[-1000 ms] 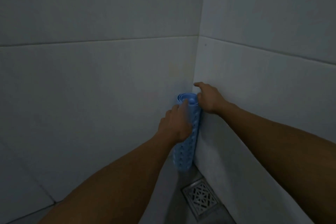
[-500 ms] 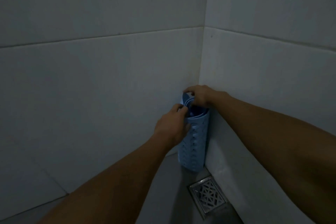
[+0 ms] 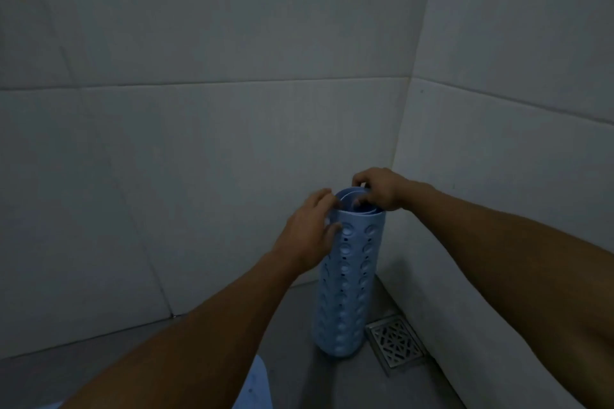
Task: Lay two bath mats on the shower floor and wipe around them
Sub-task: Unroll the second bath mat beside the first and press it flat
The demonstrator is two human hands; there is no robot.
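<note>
Two hands are on one rolled blue mat [image 3: 349, 279], which stands on end in the corner of the shower floor [image 3: 292, 325], its long axis near upright with the open spiral end pointing up toward me and the foot resting just beside the drain grate [image 3: 396, 340]. My left hand [image 3: 307, 236] wraps the upper left side of the roll, fingers curled partway around the outer layer. My right hand [image 3: 380, 188] is at the top rim, fingertips pinched on what looks like the inner coil's edge; how firm that pinch is I cannot tell. By my reckoning I am at the very start of laying: getting the roll loose so it can be opened flat. None of it lies spread yet. Next I would need to tip it down, long axis along the floor, and unroll it away from the tiled walls [image 3: 232, 159], keeping it off the grate if the drain is to stay clear. A pale blue sheet [image 3: 254, 385] shows at the bottom edge under my left forearm; whether that is the second mat I cannot say.
</note>
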